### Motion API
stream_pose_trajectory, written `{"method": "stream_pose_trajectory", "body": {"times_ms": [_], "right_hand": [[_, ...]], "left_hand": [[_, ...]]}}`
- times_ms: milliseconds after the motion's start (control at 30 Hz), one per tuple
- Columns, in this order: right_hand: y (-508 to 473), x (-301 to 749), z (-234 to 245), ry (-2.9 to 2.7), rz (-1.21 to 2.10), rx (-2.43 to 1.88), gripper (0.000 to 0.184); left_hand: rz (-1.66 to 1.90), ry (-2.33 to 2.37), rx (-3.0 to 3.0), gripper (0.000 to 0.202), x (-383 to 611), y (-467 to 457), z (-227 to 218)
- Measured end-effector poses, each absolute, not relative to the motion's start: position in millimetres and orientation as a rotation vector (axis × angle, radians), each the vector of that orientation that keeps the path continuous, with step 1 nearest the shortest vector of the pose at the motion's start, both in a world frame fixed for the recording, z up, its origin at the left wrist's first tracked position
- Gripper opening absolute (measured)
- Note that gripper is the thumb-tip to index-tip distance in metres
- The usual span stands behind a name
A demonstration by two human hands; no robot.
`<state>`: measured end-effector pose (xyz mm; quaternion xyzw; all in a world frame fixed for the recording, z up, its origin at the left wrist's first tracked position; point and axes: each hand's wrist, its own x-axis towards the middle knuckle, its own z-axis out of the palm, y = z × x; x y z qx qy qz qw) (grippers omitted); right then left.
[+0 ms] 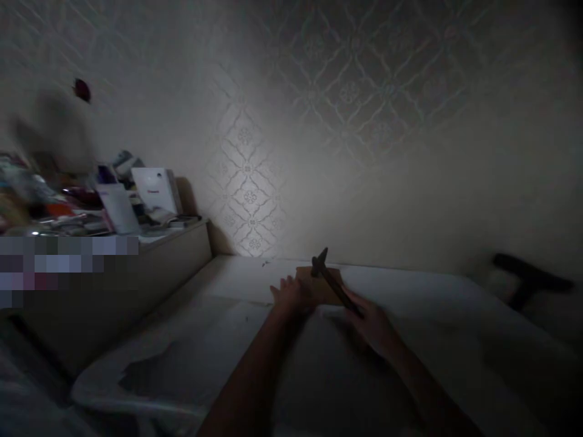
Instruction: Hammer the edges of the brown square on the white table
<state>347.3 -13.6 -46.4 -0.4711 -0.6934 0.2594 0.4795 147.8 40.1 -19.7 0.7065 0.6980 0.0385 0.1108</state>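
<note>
My right hand (pixel 371 321) is closed around the handle of a hammer (pixel 334 284). The hammer's dark head points up and away, above a brown, flat wooden board (pixel 312 290). That board lies on the white table (pixel 241 276), with part of it hidden by the hammer and my hands. At the board's left edge rests my left hand (pixel 289 296), its fingers spread and pointing away. Whether its thumb presses on the board or pinches something small is too dark to see. A few tiny dark bits (pixel 266 263) lie on the table to the left.
A cabinet (pixel 177 252) on the left bears a white box (pixel 155 189), a white container (pixel 119 209) and blurred clutter. Patterned wallpaper (pixel 246 170) covers the wall behind the table. A dark T-shaped object (pixel 531 279) stands off the table's right side.
</note>
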Motion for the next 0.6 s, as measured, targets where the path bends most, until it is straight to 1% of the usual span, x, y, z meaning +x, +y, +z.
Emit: {"method": "stream_pose_trajectory", "body": {"times_ms": [267, 433, 600], "right_hand": [[-15.7, 345.9, -43.1, -1.68, 0.685, -1.137, 0.048], [-16.0, 345.0, -41.8, -1.673, 0.655, -1.126, 0.045], [-16.8, 345.3, -40.9, -1.684, 0.625, -1.182, 0.047]], "left_hand": [[0.086, 2.054, 2.059, 0.091, 148.8, 37.6, -15.3], [0.095, 2.046, 2.07, 0.092, 147.9, 38.4, -16.4], [0.099, 2.045, 2.072, 0.089, 148.4, 37.4, -15.6]]}}
